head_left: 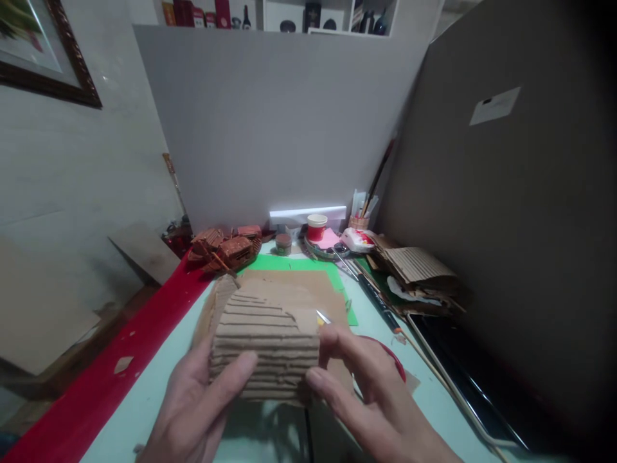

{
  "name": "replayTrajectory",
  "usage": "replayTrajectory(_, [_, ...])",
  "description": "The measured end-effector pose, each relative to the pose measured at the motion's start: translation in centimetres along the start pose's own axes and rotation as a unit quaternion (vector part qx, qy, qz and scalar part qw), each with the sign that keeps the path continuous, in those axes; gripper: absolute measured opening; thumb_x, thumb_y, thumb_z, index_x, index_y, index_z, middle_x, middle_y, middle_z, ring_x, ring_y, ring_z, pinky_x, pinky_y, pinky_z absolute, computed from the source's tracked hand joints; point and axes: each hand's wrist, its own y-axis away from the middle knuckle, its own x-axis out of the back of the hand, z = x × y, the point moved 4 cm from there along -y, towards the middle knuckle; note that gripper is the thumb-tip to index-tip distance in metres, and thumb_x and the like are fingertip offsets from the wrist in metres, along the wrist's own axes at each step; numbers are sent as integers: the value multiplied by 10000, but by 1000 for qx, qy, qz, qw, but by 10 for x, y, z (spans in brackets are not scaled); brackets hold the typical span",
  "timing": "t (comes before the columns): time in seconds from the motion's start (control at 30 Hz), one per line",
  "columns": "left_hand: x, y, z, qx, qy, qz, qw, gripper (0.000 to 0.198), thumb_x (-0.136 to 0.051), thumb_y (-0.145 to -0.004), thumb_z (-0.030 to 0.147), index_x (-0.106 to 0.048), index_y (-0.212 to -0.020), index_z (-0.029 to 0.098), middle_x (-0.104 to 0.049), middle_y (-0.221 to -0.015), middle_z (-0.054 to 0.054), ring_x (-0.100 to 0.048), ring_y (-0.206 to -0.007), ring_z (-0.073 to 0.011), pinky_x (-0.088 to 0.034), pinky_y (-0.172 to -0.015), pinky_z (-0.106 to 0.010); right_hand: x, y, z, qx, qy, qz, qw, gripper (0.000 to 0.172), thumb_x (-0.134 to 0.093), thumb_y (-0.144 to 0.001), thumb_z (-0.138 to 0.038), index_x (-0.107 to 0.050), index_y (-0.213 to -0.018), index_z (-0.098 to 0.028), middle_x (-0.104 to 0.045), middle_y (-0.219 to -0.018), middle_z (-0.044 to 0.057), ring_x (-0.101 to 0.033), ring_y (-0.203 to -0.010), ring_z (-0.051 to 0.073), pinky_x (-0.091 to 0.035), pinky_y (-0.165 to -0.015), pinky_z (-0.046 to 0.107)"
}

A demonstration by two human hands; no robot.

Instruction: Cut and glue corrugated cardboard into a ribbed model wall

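A piece of corrugated cardboard [270, 344], its ridges bared and its upper layer partly torn off, is held up in front of me. My left hand [197, 392] grips it from the left, thumb lying across the ridges. With thumb and index finger, my right hand [361, 379] holds its right edge. Just above the right index finger a pointed metal tip [322, 316] shows; the rest of that item is hidden. Behind the piece lies a flat brown cardboard sheet [299, 286] on a green sheet [274, 262]. A red curved rim [398, 363] peeks out behind my right hand.
Reddish-brown corrugated pieces [234, 251] lie at the back left beside a red strip [130, 360]. A red and white paper cup [317, 227] stands at the back. A black-handled tool [378, 302], stacked cardboard [419, 267] and a black glossy panel [477, 379] line the right.
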Motion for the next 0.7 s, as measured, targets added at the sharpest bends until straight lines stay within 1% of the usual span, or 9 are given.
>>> replayTrajectory(0.1, [1,2,-1,33,5,2,999,494,-812,-748,282,-712,-1231,258,-759,-1220,-59,-577,-1278,-392,-522,-1039,-461,-2,4,0,11,45,-8,999,212,-507,-982,-312,-577,-1182,-305,-670,-1050,-1,-620,-968,154,-504,-877,278])
replayTrajectory(0.2, [8,-2,-2,92,-21,23,995,517,-816,-750,309,-682,-1240,211,-781,-1156,-99,-633,-1207,-395,-583,-947,-467,2,4,0,9,69,-75,995,312,-499,-998,-388,-513,-1308,-357,-643,-1232,13,-598,-1114,176,-497,-947,299])
replayTrajectory(0.23, [10,-5,-2,103,-32,28,994,527,-805,-766,303,-658,-1262,198,-780,-1153,-110,-649,-1187,-389,-592,-929,-465,7,2,1,6,75,-94,993,285,-493,-1000,-414,-536,-1277,-360,-659,-1206,7,-613,-1082,177,-506,-921,296])
replayTrajectory(0.3, [15,-11,1,106,-56,37,992,553,-788,-784,271,-614,-1301,180,-772,-1166,-126,-674,-1151,-377,-614,-883,-452,23,-1,9,-5,102,-108,989,222,-471,-1004,-441,-591,-1151,-325,-700,-1040,3,-646,-930,175,-520,-814,286])
replayTrajectory(0.37, [20,-17,4,96,-73,54,991,592,-789,-777,247,-579,-1327,180,-762,-1189,-128,-691,-1120,-375,-636,-824,-450,42,-3,28,-24,173,-111,978,221,-429,-1015,-407,-599,-1038,-267,-683,-895,23,-642,-809,181,-509,-745,296])
replayTrajectory(0.43, [23,-20,7,80,-89,77,990,625,-794,-767,227,-552,-1341,182,-764,-1176,-129,-712,-1070,-380,-651,-770,-466,57,-1,55,-49,276,-125,952,188,-436,-997,-337,-591,-941,-245,-665,-880,44,-625,-738,188,-488,-651,293])
replayTrajectory(0.47, [23,-21,8,73,-93,89,989,631,-790,-768,219,-542,-1347,181,-766,-1166,-133,-719,-1049,-383,-652,-757,-481,62,1,70,-63,318,-121,938,176,-453,-981,-317,-594,-912,-238,-660,-884,55,-626,-726,193,-488,-645,300])
replayTrajectory(0.57, [25,-22,8,58,-85,118,988,624,-773,-774,202,-537,-1351,188,-764,-1163,-135,-721,-1041,-384,-653,-748,-491,66,9,104,-46,385,-109,915,152,-503,-930,-303,-598,-836,-231,-660,-838,75,-639,-686,209,-486,-594,301])
replayTrajectory(0.7, [29,-26,3,45,8,113,993,704,-753,-763,159,-480,-1407,248,-741,-1243,-77,-672,-1164,-326,-626,-868,-428,62,18,124,13,400,-75,913,103,-531,-891,-255,-624,-930,-237,-692,-849,82,-675,-693,213,-521,-610,299])
